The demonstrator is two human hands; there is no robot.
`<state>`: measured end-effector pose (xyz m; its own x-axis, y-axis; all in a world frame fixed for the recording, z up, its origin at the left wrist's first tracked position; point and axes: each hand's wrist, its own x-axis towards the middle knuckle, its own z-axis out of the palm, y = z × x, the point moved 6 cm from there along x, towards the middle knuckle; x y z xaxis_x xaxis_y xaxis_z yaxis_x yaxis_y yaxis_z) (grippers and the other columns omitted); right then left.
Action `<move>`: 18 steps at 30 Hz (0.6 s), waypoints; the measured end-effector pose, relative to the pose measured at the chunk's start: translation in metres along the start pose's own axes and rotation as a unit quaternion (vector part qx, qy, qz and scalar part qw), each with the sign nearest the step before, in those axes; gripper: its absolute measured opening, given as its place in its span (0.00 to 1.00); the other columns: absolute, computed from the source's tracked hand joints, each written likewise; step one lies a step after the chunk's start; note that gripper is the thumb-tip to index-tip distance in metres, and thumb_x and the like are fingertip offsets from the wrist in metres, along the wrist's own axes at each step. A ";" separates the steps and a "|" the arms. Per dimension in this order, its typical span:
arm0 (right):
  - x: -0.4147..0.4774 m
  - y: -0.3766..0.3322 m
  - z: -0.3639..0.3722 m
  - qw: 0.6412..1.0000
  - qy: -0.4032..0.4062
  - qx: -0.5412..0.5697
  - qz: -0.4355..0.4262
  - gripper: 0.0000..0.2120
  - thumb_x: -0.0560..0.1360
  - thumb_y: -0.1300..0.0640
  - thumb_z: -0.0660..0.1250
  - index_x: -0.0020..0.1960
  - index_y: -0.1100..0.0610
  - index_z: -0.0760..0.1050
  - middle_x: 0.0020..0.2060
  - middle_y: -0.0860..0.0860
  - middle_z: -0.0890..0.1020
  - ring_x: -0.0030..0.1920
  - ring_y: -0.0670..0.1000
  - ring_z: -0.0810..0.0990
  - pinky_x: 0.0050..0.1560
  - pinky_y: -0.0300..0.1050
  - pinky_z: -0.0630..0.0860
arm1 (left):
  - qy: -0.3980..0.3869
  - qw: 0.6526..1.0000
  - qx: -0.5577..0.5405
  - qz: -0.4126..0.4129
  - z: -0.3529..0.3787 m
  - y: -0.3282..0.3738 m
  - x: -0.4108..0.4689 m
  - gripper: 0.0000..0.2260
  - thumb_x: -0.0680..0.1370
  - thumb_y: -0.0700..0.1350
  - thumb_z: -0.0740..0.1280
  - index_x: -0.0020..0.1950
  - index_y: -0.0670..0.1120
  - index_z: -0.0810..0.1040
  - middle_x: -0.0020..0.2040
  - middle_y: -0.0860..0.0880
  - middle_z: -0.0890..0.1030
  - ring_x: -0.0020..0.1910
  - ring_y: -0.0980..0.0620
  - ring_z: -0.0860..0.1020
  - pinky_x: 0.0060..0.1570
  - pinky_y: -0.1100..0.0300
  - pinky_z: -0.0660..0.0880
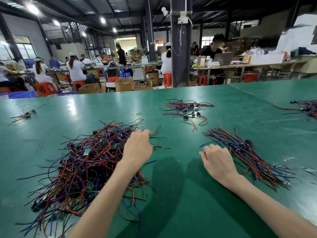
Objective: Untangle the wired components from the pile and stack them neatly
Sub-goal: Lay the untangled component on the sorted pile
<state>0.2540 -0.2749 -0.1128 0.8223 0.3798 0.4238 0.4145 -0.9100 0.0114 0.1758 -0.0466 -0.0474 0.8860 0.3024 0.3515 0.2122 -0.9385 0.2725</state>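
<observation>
Head view: the left hand (138, 146) curls its fingers at the far edge of the tangled wire pile (82, 169) on the green tabletop (180, 203); its grip cannot be told. The right hand (217, 160) rests released beside the neat stack (248, 155).

Lower left of the frame, on the table (171, 212): tangled pile of wired components (85, 162). Left hand (138, 146) at the pile's upper right edge, forearm across its right side. Right of centre: right hand (217, 160), just left of the stack of aligned components (248, 155). Behind, upper centre: loose cluster (185, 109), rubber band (137, 113) to its left. Small bunch (24, 115) far left; another heap (307, 107) at the right edge.
</observation>
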 end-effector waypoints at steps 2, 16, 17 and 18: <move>0.001 -0.003 0.005 1.000 -0.015 0.005 -0.004 0.13 0.81 0.49 0.53 0.49 0.53 0.73 0.47 0.50 0.80 0.51 0.52 0.78 0.50 0.48 0.67 | -0.028 0.998 0.023 -0.042 -0.008 -0.027 0.011 0.20 0.75 0.33 0.59 0.65 0.45 0.74 0.61 0.43 0.76 0.62 0.44 0.71 0.62 0.49 0.71; 0.002 -0.002 0.007 0.995 -0.031 0.091 -0.006 0.09 0.80 0.49 0.55 0.44 0.52 0.64 0.44 0.50 0.79 0.49 0.53 0.77 0.49 0.48 0.67 | -0.153 0.952 0.263 0.016 0.004 -0.087 0.056 0.09 0.79 0.37 0.62 0.57 0.42 0.78 0.58 0.43 0.77 0.56 0.43 0.77 0.53 0.49 0.76; 0.002 -0.001 0.007 0.995 -0.031 0.096 -0.005 0.09 0.80 0.49 0.56 0.44 0.53 0.64 0.44 0.50 0.79 0.48 0.54 0.77 0.49 0.49 0.67 | -0.155 0.952 0.264 0.022 0.003 -0.089 0.058 0.09 0.79 0.39 0.62 0.58 0.42 0.78 0.58 0.42 0.75 0.58 0.43 0.76 0.55 0.49 0.75; 0.002 -0.001 0.007 0.995 -0.032 0.099 -0.004 0.09 0.80 0.49 0.56 0.44 0.53 0.64 0.44 0.50 0.79 0.48 0.54 0.77 0.50 0.49 0.67 | -0.147 0.954 0.260 0.025 0.002 -0.090 0.059 0.10 0.80 0.41 0.62 0.59 0.42 0.77 0.58 0.42 0.73 0.59 0.43 0.74 0.56 0.49 0.75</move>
<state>0.2581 -0.2717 -0.1180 0.8395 0.4015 0.3660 0.4836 -0.8593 -0.1664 0.2092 0.0553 -0.0528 0.9616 0.2665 0.0661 0.2745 -0.9294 -0.2468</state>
